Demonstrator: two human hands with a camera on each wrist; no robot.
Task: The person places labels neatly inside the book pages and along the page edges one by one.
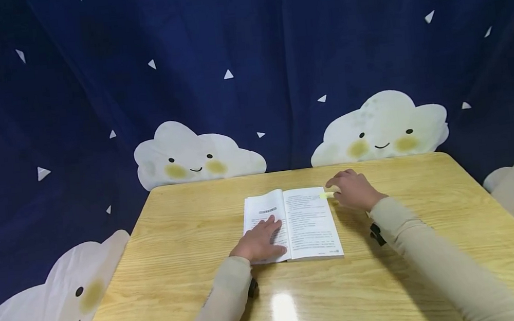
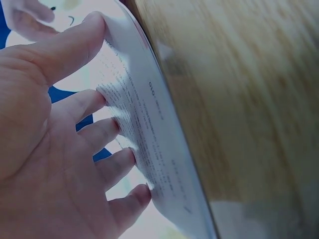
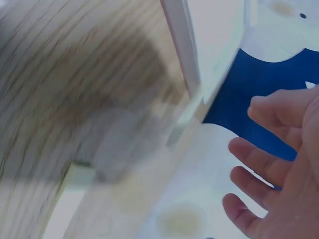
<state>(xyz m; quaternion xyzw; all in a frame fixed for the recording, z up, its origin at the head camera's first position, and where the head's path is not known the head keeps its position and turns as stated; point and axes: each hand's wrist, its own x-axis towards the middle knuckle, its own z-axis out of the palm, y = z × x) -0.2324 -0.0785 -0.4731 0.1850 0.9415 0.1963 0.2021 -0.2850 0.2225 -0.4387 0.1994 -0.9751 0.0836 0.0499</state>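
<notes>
One wood-grain table [image 1: 178, 214] stands before one dark-blue backdrop [image 1: 225, 24] bearing four clouds [image 1: 383, 117]. One open book [image 1: 310, 227] lies on the table, left hand [image 1: 258, 241] spread on its left page; the right hand [image 1: 354, 190], fingers loosely parted, is beside one yellow tab [image 1: 328, 195] at the book's right edge.

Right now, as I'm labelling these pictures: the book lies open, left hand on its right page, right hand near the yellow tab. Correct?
Not quite: the left hand rests on the left page of the book, as the head view shows. The rest stands.
</notes>
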